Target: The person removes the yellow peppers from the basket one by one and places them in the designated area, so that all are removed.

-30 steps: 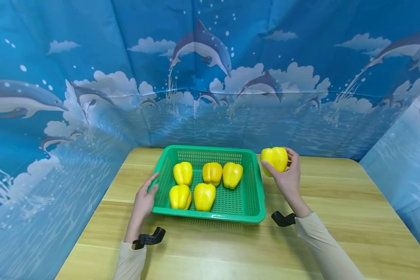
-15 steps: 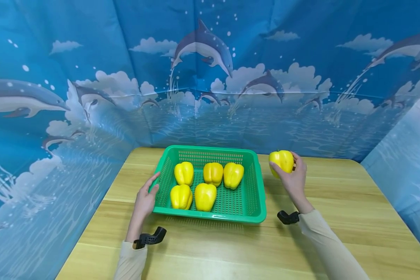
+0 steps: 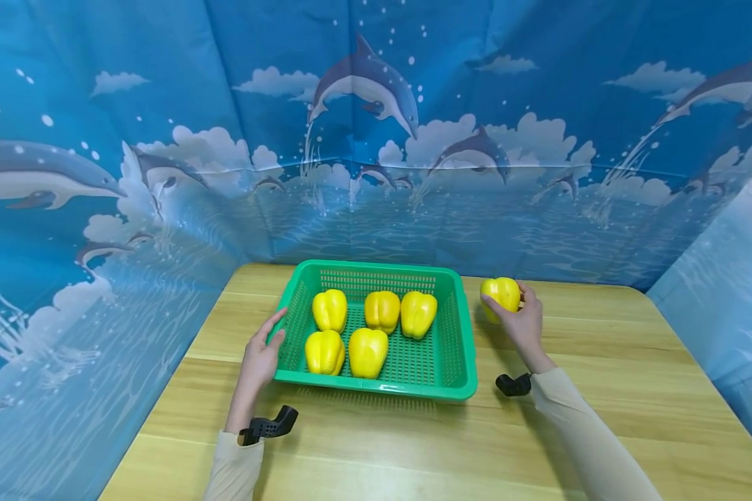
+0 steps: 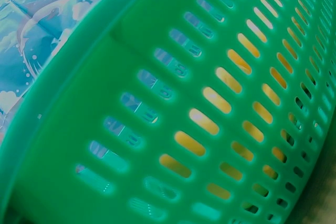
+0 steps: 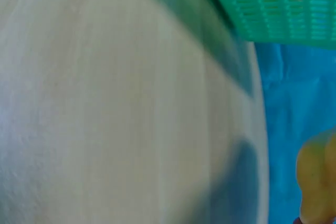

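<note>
My right hand [image 3: 522, 321] holds a yellow bell pepper [image 3: 503, 295] just to the right of the green basket [image 3: 470, 334], over the far part of the table. The thumb is on the pepper's near side and the fingers go round its right side. In the right wrist view, part of that bell pepper [image 5: 317, 179] shows at the right edge. My left hand [image 3: 259, 358] touches the left side of the basket with its fingers fairly straight. Several yellow bell peppers [image 3: 368, 353] lie inside the basket, mostly at its left and middle. The left wrist view shows the slotted basket wall [image 4: 68, 108].
The wooden table [image 3: 614, 376] carries the basket. A blue dolphin-printed curtain [image 3: 376, 216] hangs behind and at both sides. Black wrist cameras [image 3: 269, 424] sit on both forearms.
My right hand has moved to the right, away from the basket, and then lower towards the table with the bell pepper. The left hand and the basket stay in place.
</note>
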Demonstrator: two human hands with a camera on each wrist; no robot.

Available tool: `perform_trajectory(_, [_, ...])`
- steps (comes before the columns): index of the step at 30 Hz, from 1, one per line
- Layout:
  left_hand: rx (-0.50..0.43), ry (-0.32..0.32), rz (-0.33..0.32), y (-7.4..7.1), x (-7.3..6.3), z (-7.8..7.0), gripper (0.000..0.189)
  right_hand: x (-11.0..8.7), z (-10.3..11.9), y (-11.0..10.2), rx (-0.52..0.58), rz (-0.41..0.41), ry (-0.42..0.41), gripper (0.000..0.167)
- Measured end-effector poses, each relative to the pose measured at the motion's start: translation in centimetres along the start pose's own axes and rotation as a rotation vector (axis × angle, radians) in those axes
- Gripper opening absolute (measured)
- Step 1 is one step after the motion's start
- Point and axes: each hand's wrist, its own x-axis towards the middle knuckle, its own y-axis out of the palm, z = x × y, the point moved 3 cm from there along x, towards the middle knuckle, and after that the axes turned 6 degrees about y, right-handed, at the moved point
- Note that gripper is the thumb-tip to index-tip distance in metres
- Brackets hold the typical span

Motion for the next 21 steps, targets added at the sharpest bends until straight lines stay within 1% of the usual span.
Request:
perform_trajectory(6, [0.009,0.006,0.000,0.0,0.1,0.1,0.043,0.5,-0.9,0.5,-0.011,0.016,0.041,0.088])
perform_trajectory(12, [0.015,0.007,-0.002,-0.1,0.2,0.1,0.043,0.5,-1.3,1.0,-0.036,0.053,0.051,0.091])
perform_trajectory(18, [0.015,0.014,0.000,0.0,0.1,0.1,0.043,0.3,-1.9,1.1,-0.073,0.054,0.047,0.094])
perform_trajectory(21, [0.012,0.009,0.005,0.0,0.1,0.2,0.043,0.3,-2.3,1.2,-0.093,0.061,0.060,0.095])
